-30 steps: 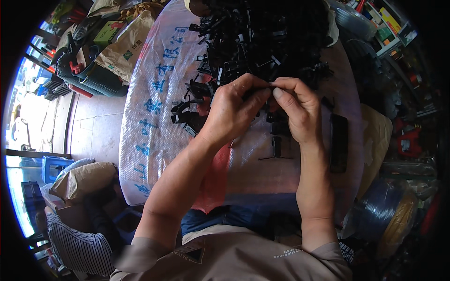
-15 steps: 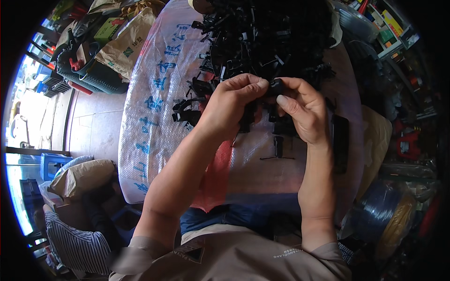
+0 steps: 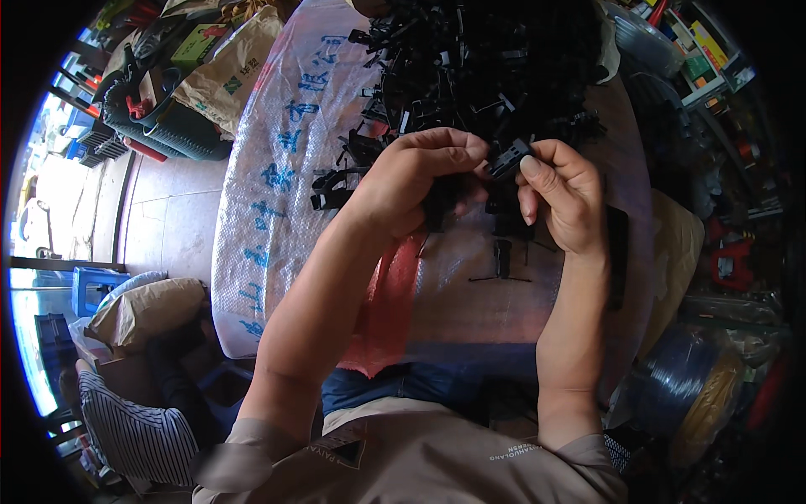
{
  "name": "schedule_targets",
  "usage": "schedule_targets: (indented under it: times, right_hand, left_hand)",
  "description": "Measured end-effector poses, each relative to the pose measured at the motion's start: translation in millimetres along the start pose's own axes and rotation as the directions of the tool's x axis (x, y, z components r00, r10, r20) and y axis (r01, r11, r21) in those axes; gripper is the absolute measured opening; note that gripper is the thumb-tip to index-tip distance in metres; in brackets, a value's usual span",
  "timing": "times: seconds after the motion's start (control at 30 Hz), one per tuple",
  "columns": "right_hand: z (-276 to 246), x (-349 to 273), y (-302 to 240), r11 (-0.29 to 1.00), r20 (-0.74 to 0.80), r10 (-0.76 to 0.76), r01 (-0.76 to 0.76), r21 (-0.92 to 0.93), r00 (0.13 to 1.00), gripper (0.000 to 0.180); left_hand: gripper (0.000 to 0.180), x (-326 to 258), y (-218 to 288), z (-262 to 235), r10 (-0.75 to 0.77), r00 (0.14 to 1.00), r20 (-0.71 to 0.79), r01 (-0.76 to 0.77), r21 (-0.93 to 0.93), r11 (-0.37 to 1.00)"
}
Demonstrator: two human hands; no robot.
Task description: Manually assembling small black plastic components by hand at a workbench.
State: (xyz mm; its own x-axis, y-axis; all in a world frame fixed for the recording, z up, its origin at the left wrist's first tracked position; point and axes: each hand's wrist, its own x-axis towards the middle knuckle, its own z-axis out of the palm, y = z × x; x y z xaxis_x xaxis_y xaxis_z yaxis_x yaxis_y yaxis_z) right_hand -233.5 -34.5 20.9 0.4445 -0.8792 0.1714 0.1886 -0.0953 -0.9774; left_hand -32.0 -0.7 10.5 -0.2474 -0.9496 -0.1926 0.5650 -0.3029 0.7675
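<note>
Between thumb and fingers, my right hand (image 3: 567,195) grips a small black plastic part (image 3: 509,157) with a rectangular, notched face. Just to its left, my left hand (image 3: 413,178) is closed in a pinch, its fingertips almost at the part's end. Whatever those fingers hold is too small or hidden to make out. Beyond both hands spreads a heap of similar black plastic parts (image 3: 453,76), several with thin metal pins. Nearer me, below my right hand, a single black piece with thin side arms (image 3: 503,259) lies on the covered table.
A white woven plastic sheet (image 3: 252,244) with blue writing covers the table, and a red strip (image 3: 382,311) runs down it. Paper sacks (image 3: 231,84) and a hose (image 3: 180,134) are at far left. Wrapped spools (image 3: 672,382) stand at right. Striped cloth (image 3: 138,433) shows lower left.
My right hand has moved slightly right and turned the black part, so more of its flat face shows. My left hand stays pinched close by, now a little apart from my right.
</note>
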Motion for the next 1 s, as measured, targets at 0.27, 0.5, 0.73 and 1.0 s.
schedule_targets:
  times: [0.27, 0.5, 0.73, 1.0]
  right_hand:
    - [0.5, -0.1, -0.4, 0.971, 0.108, 0.214, -0.199, -0.129, 0.971, 0.013]
    - [6.8, -1.4, 10.6, 0.968, 0.108, 0.175, -0.152, -0.198, 0.979, 0.010]
    - [15.0, -1.1, 7.2, 0.976, 0.093, 0.154, -0.137, -0.168, 0.984, 0.014]
    - [34.3, -13.7, 26.4, 0.484, 0.332, 0.093, 0.249, -0.839, 0.938, 0.017]
  left_hand:
    - [0.036, -4.0, 3.5, 6.3, 0.139, 0.990, 0.039, -0.125, 0.713, 0.690]
    - [0.037, -7.1, 6.1, 7.3, 0.112, 0.994, 0.012, -0.078, 0.791, 0.606]
    - [0.032, -6.1, 8.2, -1.3, 0.168, 0.986, -0.004, -0.125, 0.652, 0.748]
    - [0.039, -0.8, 28.3, -29.2, 0.184, 0.980, -0.074, -0.198, -0.314, 0.929]
